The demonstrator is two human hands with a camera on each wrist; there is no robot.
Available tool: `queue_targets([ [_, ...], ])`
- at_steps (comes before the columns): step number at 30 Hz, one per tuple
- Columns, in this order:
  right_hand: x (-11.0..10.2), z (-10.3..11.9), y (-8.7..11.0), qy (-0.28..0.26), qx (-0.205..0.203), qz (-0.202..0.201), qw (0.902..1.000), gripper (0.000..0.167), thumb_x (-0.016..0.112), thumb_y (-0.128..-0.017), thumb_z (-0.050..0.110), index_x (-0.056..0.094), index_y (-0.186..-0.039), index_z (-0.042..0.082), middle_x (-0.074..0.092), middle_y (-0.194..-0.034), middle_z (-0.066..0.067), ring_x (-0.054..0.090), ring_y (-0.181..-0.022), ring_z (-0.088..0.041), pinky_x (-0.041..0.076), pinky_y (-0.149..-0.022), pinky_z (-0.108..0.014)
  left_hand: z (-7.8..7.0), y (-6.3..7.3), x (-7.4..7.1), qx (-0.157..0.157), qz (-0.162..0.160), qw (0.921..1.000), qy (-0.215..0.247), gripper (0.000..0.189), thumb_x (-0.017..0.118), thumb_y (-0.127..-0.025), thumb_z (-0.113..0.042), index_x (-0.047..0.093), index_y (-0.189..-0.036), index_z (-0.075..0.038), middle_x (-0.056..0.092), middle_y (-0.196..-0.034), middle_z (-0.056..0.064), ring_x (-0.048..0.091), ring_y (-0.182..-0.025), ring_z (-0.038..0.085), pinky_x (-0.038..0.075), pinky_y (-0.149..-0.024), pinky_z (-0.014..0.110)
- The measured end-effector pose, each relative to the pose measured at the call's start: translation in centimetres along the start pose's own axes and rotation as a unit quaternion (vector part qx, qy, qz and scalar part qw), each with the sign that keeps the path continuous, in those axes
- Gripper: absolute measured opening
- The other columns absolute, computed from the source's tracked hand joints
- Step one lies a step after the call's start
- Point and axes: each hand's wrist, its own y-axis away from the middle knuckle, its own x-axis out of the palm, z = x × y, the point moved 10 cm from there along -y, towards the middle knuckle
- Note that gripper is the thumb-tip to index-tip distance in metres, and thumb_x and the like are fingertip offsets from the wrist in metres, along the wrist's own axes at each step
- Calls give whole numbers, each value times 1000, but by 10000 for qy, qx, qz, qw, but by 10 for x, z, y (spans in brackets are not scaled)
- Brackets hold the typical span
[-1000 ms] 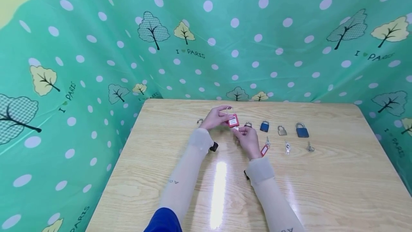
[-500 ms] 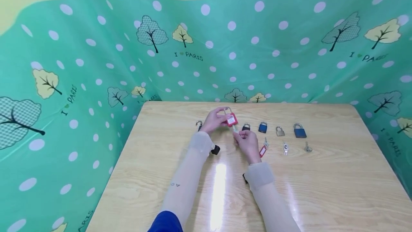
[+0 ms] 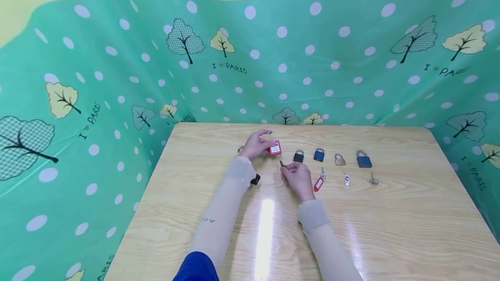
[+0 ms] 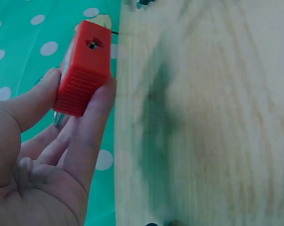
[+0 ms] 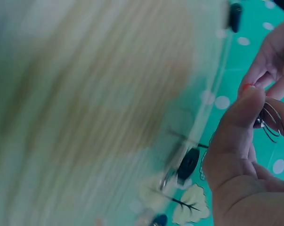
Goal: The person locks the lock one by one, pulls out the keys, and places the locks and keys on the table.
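Note:
In the head view my left hand (image 3: pixel 255 144) grips a red padlock (image 3: pixel 275 147) with a white label by its sides, shackle up, above the far part of the table. The left wrist view shows the padlock's underside with a keyhole (image 4: pixel 93 45) that has nothing in it; thumb and fingers press the body from both sides. To the lower right, my right hand (image 3: pixel 298 177) pinches a small key (image 3: pixel 282 164), apart from the padlock. Thin metal rings (image 5: pixel 272 117) hang at its fingers in the right wrist view. Most of the key is hidden there by the thumb.
Right of the hands lie a black padlock (image 3: pixel 298 156), a small blue padlock (image 3: pixel 319 154), a silver padlock (image 3: pixel 340 159) and a larger blue padlock (image 3: pixel 364 159). Before them lie a red-tagged key (image 3: pixel 319 183) and other keys (image 3: pixel 347 179). A patterned green cloth (image 3: pixel 234 94) hangs behind the table.
The key was at the padlock's underside and is now away from it, lower down. My left hand has shifted slightly left with the padlock, leaving the black padlock in full view.

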Motion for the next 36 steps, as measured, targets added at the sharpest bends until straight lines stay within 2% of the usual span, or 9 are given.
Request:
queue_targets([
  [5,-1,7,-1,790,-217,-120,9966,17,73,-99,11,68,-106,-3,73,-90,-14,65,-71,-19,52,-62,-28,10,0,1,-197,11,9994,-283,61,77,-98,-12,51,-153,-7,73,-113,20,75,-88,27,64,-78,33],
  [10,4,10,0,1108,-258,29,9935,18,74,-99,13,67,-106,-2,73,-88,-13,66,-71,-21,52,-63,-32,15,2,3,-265,31,9978,-614,64,78,-98,-14,49,-155,-5,71,-119,22,75,-89,26,64,-76,32],
  [16,9,16,-1,1644,-422,88,9855,17,77,-96,13,68,-99,-1,71,-86,-13,63,-72,-24,50,-63,-36,18,-4,4,-313,-8,9948,-973,64,79,-98,-17,50,-154,-6,71,-119,22,74,-90,24,64,-74,32],
  [20,13,18,-3,2090,-540,207,9762,16,78,-95,13,67,-93,1,70,-84,-12,61,-70,-24,50,-62,-37,16,-7,2,-230,-193,9860,-1639,62,81,-96,-25,56,-149,-6,74,-114,15,72,-87,18,60,-77,31],
  [24,18,18,-4,2425,-580,356,9678,19,74,-100,15,65,-87,4,66,-76,-7,60,-66,-22,49,-59,-35,14,-7,0,-263,-362,9740,-2221,62,82,-95,-31,59,-147,-7,75,-102,6,65,-75,14,54,-71,30],
  [29,21,20,-7,2654,-566,407,9616,23,69,-104,17,64,-84,6,64,-72,-4,58,-63,-20,47,-57,-34,12,-4,-1,-377,-468,9708,-2323,61,83,-95,-31,61,-145,-6,71,-95,2,60,-71,14,51,-65,30],
  [36,25,19,-11,3148,-478,695,9454,30,68,-105,23,62,-80,9,59,-68,-4,55,-61,-20,41,-54,-32,16,-4,-1,-513,-466,9727,-2215,39,82,-96,-27,72,-129,-8,71,-99,3,65,-85,16,56,-74,31],
])
